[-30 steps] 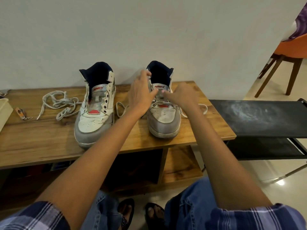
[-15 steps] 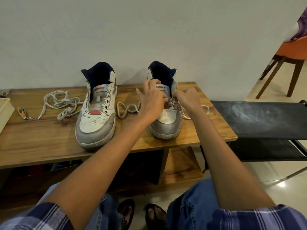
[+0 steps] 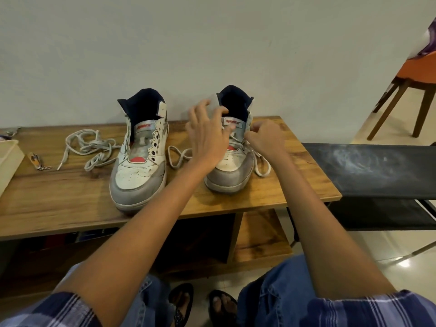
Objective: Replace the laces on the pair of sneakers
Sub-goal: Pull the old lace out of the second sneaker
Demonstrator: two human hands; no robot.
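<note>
Two white-and-grey high-top sneakers stand toes toward me on a wooden bench [image 3: 70,199]. The left sneaker [image 3: 139,166] has empty eyelets. A loose grey lace [image 3: 89,147] lies in a tangle to its left. The right sneaker [image 3: 233,173] is partly laced, and its lace [image 3: 262,166] trails in loops on both sides. My left hand [image 3: 207,138] grips the left collar flap of the right sneaker, fingers spread over its upper. My right hand [image 3: 266,138] pinches the lace at the shoe's right eyelets. The eyelets under my hands are hidden.
A beige tray [image 3: 7,161] sits at the bench's left end, with a small keychain tool [image 3: 35,159] beside it. A black fabric rack [image 3: 368,171] adjoins the bench on the right. An orange chair [image 3: 415,67] stands at the far right. A wall runs close behind the shoes.
My left hand has moved up from the tongue to the collar flap of the right sneaker. My right hand stays at the right eyelets, still holding the lace.
</note>
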